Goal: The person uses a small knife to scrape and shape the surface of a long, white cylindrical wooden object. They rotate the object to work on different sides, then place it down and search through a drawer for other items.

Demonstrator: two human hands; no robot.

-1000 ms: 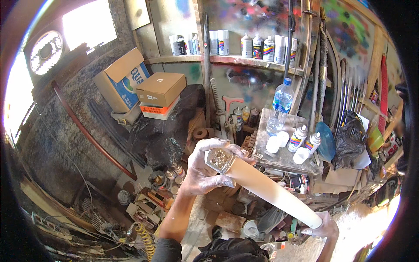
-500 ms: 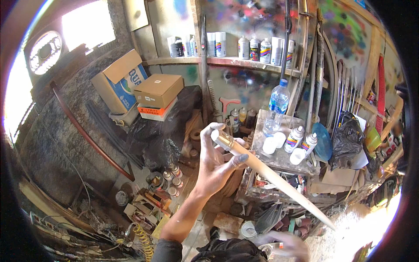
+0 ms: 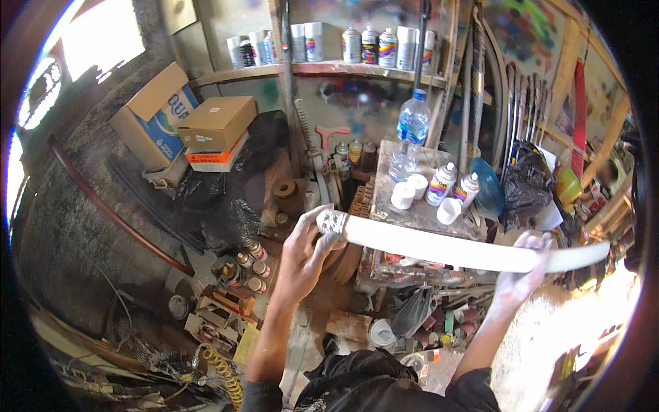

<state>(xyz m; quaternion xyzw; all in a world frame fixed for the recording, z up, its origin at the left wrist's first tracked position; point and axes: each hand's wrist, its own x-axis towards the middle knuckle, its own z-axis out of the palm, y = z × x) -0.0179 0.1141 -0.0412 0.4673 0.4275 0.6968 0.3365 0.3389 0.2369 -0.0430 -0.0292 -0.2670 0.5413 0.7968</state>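
I hold a long, pale, slightly curved sheath-like piece (image 3: 446, 248) level across the middle of the view. My left hand (image 3: 307, 254) grips its left end, where a silvery metal fitting (image 3: 332, 222) caps it. My right hand (image 3: 523, 275) grips it near the right end, fingers wrapped over the top. The tip reaches out to the right, into bright sunlight. Behind the piece stands a small dusty table (image 3: 419, 213) with spray cans (image 3: 443, 184), white caps and a clear plastic water bottle (image 3: 412, 130).
A shelf (image 3: 329, 67) with several spray cans runs along the back wall. Cardboard boxes (image 3: 184, 122) are stacked at the left over black sheeting. More cans, scrap wood and tools litter the floor below. Long curved blades and sticks (image 3: 522, 110) lean at the right.
The pale piece has swung from pointing down-right to nearly level. My right hand has come up from the bottom edge and taken hold near its right end. My left hand has shifted a little lower.
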